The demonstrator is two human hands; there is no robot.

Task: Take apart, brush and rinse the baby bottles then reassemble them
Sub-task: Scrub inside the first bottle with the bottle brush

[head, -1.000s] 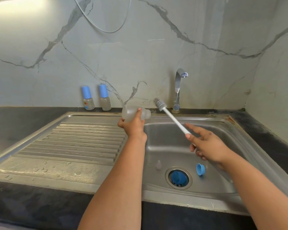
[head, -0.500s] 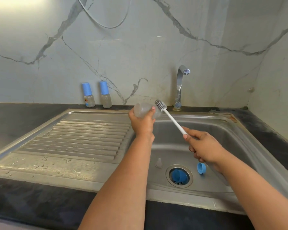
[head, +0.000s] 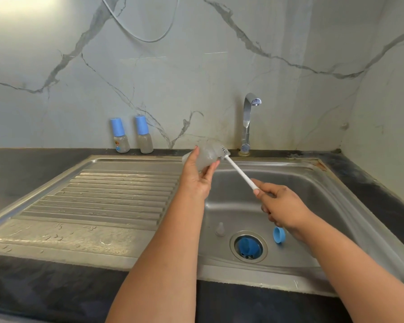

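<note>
My left hand [head: 197, 177] grips a clear, capless baby bottle [head: 207, 153] tilted on its side above the sink's left rim. My right hand [head: 279, 206] holds the white handle of a bottle brush [head: 239, 171], whose bristle head sits at the bottle's mouth. In the sink basin [head: 313, 206] lie a clear teat [head: 219, 229], a blue screw ring [head: 278, 235] and a blue cap [head: 248, 247] in the drain. Two capped bottles [head: 121, 136] [head: 144, 135] stand upright against the wall.
A ribbed steel draining board [head: 98, 197] with water drops lies to the left. The chrome tap [head: 248, 122] stands behind the basin and no water runs from it. Dark countertop [head: 371, 183] surrounds the sink, marble walls behind and right.
My left hand has carried the bottle rightward toward the basin and tipped it. The brush head has met the bottle's mouth, and my right fingers have curled round the handle.
</note>
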